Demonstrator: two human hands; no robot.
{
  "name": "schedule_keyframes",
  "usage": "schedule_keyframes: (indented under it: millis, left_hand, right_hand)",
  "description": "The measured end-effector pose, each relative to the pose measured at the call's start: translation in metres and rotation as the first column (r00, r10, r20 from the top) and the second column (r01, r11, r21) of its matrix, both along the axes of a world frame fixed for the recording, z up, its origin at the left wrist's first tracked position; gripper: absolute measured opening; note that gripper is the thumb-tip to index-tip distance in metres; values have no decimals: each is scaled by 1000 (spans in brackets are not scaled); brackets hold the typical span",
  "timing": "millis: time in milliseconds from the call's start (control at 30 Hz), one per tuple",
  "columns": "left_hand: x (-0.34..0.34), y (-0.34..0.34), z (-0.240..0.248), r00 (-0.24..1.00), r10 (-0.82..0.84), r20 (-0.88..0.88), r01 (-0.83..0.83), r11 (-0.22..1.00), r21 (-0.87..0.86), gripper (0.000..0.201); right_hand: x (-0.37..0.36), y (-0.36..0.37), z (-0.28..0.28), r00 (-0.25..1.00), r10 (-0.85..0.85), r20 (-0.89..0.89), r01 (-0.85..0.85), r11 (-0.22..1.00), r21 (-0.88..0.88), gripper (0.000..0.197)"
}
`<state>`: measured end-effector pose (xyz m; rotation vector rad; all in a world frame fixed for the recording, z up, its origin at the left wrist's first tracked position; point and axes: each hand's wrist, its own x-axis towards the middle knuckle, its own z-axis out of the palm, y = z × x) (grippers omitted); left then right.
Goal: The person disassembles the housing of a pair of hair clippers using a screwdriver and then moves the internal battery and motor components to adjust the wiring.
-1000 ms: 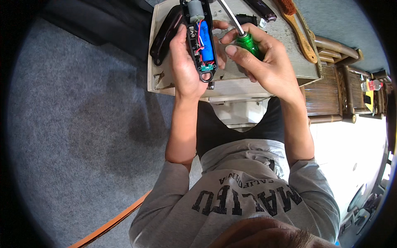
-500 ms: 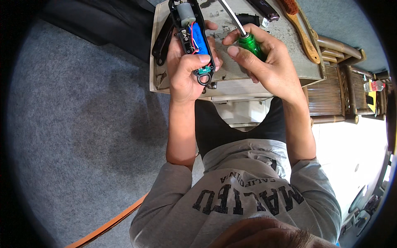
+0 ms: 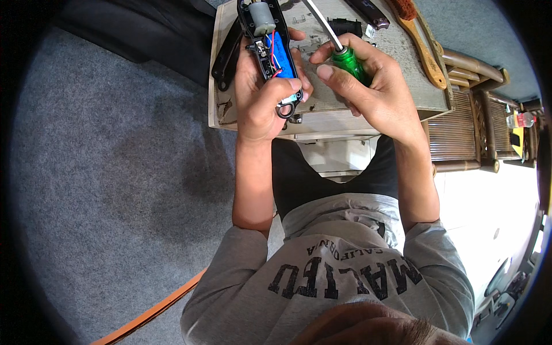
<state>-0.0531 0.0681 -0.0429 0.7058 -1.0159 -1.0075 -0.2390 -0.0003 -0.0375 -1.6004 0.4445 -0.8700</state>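
In my left hand (image 3: 261, 106) lies an opened hair clipper (image 3: 282, 57), a black housing half with a grey motor, a blue battery and thin red, white and black wires. My left thumb presses on its lower end, just above a black hanging loop. My right hand (image 3: 371, 86) grips a screwdriver (image 3: 349, 62) by its green see-through handle. The metal shaft points up and to the left, apart from the clipper. Both hands are over the near part of a small wooden table (image 3: 397, 95).
A black curved casing (image 3: 226, 57) lies at the table's left edge. Farther back are a black plastic part (image 3: 345, 26), a dark maroon casing (image 3: 368, 12) and a wooden-handled brush (image 3: 424, 52). Bamboo furniture (image 3: 454, 132) stands to the right, with a bottle (image 3: 520, 120) on it.
The clipper has tilted slightly in my left hand, and my left thumb has shifted to the right over its lower end. My right hand and the screwdriver have hardly moved.
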Motion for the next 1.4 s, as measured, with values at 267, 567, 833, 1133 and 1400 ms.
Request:
schedule_keyframes:
  millis: [267,567,833,1133,1400]
  left_hand:
    - [-1,0,-2,999,-5,48,3,1000,29,69]
    - [-3,0,-4,993,31,118,-40,996,79,74]
    - [-7,3,-1,976,55,210,-72,995,75,61]
    - [-7,4,-2,976,53,212,-73,993,88,59]
    - [-8,6,11,994,113,16,-114,980,165,55]
  right_hand:
    - [-1,2,1,997,54,50,-56,998,36,22]
    - [6,1,-9,992,1,130,2,1000,-22,24]
    - [0,3,5,1000,8,-16,-9,997,-71,30]
    - [0,6,7,998,-3,-63,-2,997,-81,35]
    - [2,3,1,999,-54,11,54,998,-26,31]
